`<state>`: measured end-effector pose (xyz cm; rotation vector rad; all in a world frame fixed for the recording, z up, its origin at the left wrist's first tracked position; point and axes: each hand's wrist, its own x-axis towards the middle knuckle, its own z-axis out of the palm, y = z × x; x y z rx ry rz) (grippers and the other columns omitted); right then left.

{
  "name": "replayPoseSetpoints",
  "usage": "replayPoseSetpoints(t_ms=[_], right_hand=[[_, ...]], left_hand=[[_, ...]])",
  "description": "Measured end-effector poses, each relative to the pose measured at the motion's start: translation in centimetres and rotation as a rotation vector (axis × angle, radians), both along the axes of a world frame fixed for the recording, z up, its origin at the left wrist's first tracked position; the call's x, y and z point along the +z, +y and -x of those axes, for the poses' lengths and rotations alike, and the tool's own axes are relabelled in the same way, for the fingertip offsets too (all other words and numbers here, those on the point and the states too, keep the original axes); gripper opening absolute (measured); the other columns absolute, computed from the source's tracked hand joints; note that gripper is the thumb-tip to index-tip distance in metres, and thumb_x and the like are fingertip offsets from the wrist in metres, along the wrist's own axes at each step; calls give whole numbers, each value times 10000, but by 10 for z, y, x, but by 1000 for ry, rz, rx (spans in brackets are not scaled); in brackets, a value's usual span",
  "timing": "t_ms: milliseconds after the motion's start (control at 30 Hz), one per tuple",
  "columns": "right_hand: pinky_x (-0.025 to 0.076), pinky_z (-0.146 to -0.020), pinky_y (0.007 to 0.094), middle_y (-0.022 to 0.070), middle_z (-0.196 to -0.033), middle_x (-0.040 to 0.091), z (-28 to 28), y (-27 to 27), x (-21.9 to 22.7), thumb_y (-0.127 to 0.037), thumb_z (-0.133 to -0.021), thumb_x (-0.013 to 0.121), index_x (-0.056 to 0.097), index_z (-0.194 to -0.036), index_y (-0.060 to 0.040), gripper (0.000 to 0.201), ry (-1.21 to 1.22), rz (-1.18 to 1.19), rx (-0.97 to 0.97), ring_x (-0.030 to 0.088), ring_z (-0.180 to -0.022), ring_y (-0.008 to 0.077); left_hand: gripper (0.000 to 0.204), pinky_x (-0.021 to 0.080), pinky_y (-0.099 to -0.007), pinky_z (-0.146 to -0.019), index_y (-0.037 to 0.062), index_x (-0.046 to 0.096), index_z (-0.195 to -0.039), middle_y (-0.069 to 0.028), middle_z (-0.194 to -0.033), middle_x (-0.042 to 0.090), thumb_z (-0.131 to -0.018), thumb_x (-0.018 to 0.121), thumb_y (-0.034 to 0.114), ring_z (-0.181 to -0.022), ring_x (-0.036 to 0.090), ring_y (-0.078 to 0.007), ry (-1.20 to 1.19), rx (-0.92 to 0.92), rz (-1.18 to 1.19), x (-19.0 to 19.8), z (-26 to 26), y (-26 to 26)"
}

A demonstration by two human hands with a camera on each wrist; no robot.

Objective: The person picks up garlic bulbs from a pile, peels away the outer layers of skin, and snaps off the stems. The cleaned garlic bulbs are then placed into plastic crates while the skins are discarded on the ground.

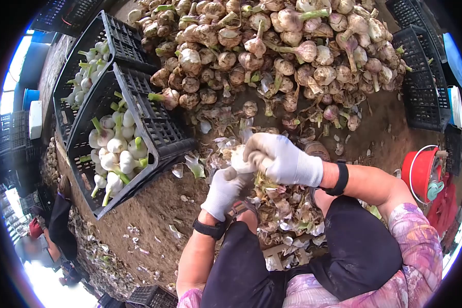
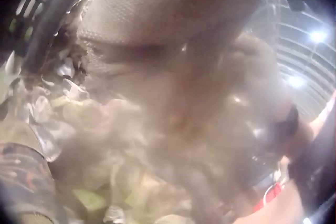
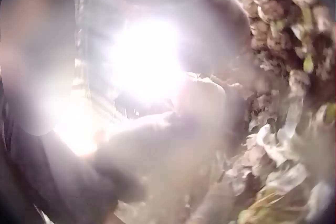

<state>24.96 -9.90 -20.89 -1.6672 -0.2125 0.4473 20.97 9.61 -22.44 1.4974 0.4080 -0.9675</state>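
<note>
Head view, my read, left to right: black slatted plastic crate [image 1: 154,131] of peeled white garlic bulbs [image 1: 115,149] at ground's left edge. White-gloved left hand [image 1: 223,190] clamped under pale, half-peeled garlic bulb [image 1: 239,160], held mid-air above husk litter [image 1: 282,210]. White-gloved right hand [image 1: 282,159] curled over bulb top, pinching skin. Bulb looks light, firm; papery skin tears easily, so grip body, not stalk. Unpeeled garlic heap [image 1: 272,46] along far edge.
</note>
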Motion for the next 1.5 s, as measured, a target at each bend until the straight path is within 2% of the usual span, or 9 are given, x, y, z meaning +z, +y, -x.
replayPoseSetpoints(t_ms=[167,467,767,967,1033,1167,1300,1400,1500], right_hand=[[509,-556,245,38,-794,633,-49,-46,10,-118,-920,569,608,-936,-2,124,489,-758,-432,604,-648,86],[507,-711,390,130,-922,604,1,-3,-1,-186,-760,710,608,-968,-39,274,-431,328,108,624,-840,325],[489,-536,228,65,-740,639,-42,-48,-38,-40,-888,562,596,-894,14,63,333,-137,-566,580,-596,97],[422,-908,244,69,-1320,517,-16,-12,-14,-22,-838,561,487,-1311,-68,480,144,-427,140,485,-1118,115],[462,-856,255,82,-1153,638,-24,-5,-8,-52,-822,585,593,-1183,-35,361,-356,-66,373,557,-1049,129],[456,-486,251,47,-669,638,-33,-14,-31,-81,-835,620,649,-917,12,127,393,-87,-225,587,-548,107],[409,-468,250,24,-670,616,-2,-25,-47,-74,-851,628,657,-863,19,98,501,-4,-235,499,-506,70],[438,-575,252,21,-703,616,15,-31,-71,-85,-835,630,663,-887,5,109,420,12,-132,523,-630,71],[472,-631,295,61,-721,639,17,-31,-64,-165,-836,618,667,-927,-23,176,123,68,-117,577,-661,131]], left_hand=[[196,470,-251,-590,20,663,-1013,-105,-715,655,-822,638,60,-645,582,-56,-486,-11,-310,-23,19,3],[118,389,-207,-489,-6,670,-810,53,-626,582,-846,671,107,-549,480,-17,-85,69,-177,26,-2,-11],[180,463,-300,-568,51,674,-946,-87,-686,633,-771,646,18,-591,581,-161,-767,-174,-466,4,17,-4],[350,518,-294,-659,0,660,-1030,-113,-828,664,-721,541,-112,-719,637,-153,-782,-2,-273,1,20,4],[387,514,-279,-653,-1,658,-1046,-60,-800,657,-704,535,-134,-741,609,-94,-701,65,-169,10,17,-5],[205,452,-214,-527,35,676,-1050,16,-751,616,-846,656,37,-629,535,-45,-404,371,-2,0,25,-1],[283,414,-203,-452,21,626,-1027,-46,-774,650,-910,647,278,-542,565,-75,-17,458,11,83,-25,12],[284,468,-229,-508,17,566,-1109,-49,-789,633,-935,587,240,-570,585,-114,-271,643,296,116,-89,56],[289,471,-241,-663,71,585,-1074,-69,-981,622,-968,460,309,-783,579,-125,-893,271,-24,141,-168,123]])
